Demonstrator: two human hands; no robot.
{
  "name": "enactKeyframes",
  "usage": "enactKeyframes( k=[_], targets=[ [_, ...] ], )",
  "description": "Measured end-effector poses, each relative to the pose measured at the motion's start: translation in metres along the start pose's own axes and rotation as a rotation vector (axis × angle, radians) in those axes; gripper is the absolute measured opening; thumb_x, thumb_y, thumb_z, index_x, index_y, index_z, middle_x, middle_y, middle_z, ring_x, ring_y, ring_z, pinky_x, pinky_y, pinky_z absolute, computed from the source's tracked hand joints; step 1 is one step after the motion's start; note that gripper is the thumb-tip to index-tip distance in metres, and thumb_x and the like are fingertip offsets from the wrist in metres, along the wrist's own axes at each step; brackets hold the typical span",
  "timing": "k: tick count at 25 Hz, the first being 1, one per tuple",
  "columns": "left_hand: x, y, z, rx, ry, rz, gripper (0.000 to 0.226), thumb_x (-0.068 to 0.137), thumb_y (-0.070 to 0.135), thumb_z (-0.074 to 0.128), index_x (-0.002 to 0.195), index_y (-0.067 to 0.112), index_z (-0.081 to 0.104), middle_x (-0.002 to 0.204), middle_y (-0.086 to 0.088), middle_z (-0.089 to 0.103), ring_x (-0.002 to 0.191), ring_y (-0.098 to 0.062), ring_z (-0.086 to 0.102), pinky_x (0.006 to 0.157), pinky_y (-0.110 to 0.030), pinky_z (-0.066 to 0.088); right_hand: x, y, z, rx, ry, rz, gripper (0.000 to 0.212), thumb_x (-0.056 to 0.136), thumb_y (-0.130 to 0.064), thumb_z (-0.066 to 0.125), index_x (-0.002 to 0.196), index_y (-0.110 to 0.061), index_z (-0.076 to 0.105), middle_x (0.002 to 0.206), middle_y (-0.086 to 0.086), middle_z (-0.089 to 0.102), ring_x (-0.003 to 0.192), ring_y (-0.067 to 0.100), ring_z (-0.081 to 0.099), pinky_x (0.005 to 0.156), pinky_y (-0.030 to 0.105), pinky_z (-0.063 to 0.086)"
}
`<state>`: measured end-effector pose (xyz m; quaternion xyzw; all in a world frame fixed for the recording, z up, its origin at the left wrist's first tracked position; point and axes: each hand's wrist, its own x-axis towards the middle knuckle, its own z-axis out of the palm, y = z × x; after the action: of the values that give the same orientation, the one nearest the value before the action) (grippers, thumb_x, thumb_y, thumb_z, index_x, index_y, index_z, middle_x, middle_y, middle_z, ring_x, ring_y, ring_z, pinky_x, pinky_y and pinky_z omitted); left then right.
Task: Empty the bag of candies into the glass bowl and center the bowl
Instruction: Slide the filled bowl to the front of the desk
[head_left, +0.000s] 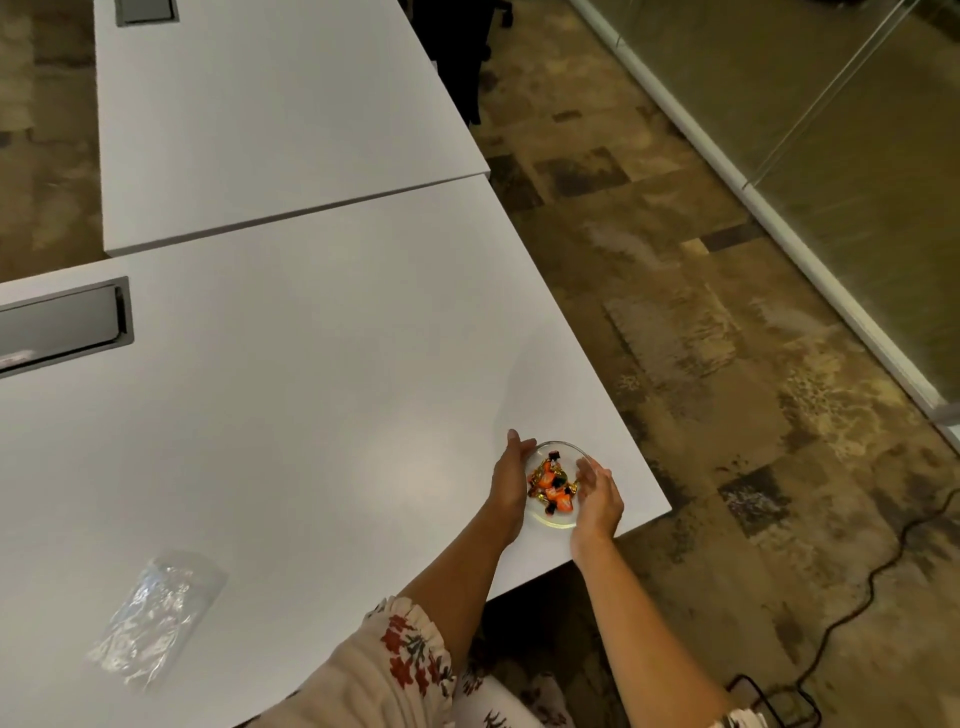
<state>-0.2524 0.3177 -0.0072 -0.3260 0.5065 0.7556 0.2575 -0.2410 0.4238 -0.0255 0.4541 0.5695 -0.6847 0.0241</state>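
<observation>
Both hands cup the filled bowl to slide it toward the desk's center.
Left hand (511, 475) and right hand (597, 493), fingers spread, flank bowl (558, 521) of candies (551, 486) by desk (311, 389) corner at 4 o'clock; flat bag (156, 621) discarded at 7.

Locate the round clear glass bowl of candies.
The round clear glass bowl sits near the white table's right corner, cupped between the left hand and right hand.

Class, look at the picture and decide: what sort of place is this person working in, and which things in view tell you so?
Probably an office or meeting room. Large white tables stand pushed together, each with a recessed cable hatch in its top; patterned carpet tiles cover the floor, and a glass partition wall runs along one side.
</observation>
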Motion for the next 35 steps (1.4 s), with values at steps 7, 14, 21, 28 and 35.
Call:
enactKeyframes(
  k=[7, 14, 21, 28, 35],
  targets=[
    [-0.001, -0.001, -0.005, -0.01, -0.013, -0.018, 0.054, 0.105, 0.054, 0.02, 0.125, 0.019, 0.056, 0.111, 0.0, 0.065, 0.092, -0.013, 0.065, 0.08, -0.025, 0.054, -0.004, 0.001, 0.006, -0.045, -0.01, 0.059, 0.044, 0.106, -0.033, 0.031, 0.118, -0.01, 0.067, 0.114, 0.006, 0.069, 0.118, 0.025, 0.06, 0.104, 0.039, 0.046],
    [-0.01, 0.012, -0.044, -0.096, 0.07, 0.019, 0.055, 0.105, 0.056, 0.023, 0.121, 0.019, 0.061, 0.104, 0.003, 0.067, 0.093, -0.012, 0.065, 0.077, -0.027, 0.053, -0.03, 0.009, 0.041, -0.096, -0.059, 0.036, 0.042, 0.105, -0.034, 0.034, 0.111, -0.014, 0.07, 0.115, 0.005, 0.069, 0.112, 0.023, 0.06, 0.092, 0.034, 0.046],
    [-0.025, 0.029, -0.107, -0.246, 0.174, 0.071, 0.051, 0.104, 0.057, 0.027, 0.111, 0.023, 0.065, 0.103, 0.006, 0.067, 0.093, -0.01, 0.065, 0.071, -0.027, 0.052, -0.061, 0.029, 0.095, -0.203, -0.178, 0.032, 0.041, 0.102, -0.035, 0.035, 0.097, -0.021, 0.074, 0.111, 0.001, 0.072, 0.108, 0.023, 0.062, 0.086, 0.036, 0.05],
    [-0.039, 0.055, -0.173, -0.412, 0.279, 0.154, 0.058, 0.102, 0.062, 0.023, 0.112, 0.024, 0.066, 0.13, -0.001, 0.06, 0.097, -0.008, 0.06, 0.091, -0.035, 0.047, -0.099, 0.04, 0.166, -0.323, -0.325, 0.001, 0.04, 0.1, -0.035, 0.035, 0.087, -0.026, 0.072, 0.108, 0.0, 0.071, 0.097, 0.018, 0.063, 0.078, 0.034, 0.049],
    [-0.048, 0.105, -0.237, -0.589, 0.323, 0.221, 0.07, 0.1, 0.065, 0.022, 0.129, 0.014, 0.061, 0.15, -0.008, 0.05, 0.126, -0.021, 0.049, 0.096, -0.042, 0.038, -0.122, 0.044, 0.246, -0.421, -0.491, -0.039, 0.047, 0.103, -0.038, 0.029, 0.092, -0.028, 0.073, 0.114, 0.003, 0.068, 0.111, 0.025, 0.061, 0.099, 0.042, 0.048]
  ],
)
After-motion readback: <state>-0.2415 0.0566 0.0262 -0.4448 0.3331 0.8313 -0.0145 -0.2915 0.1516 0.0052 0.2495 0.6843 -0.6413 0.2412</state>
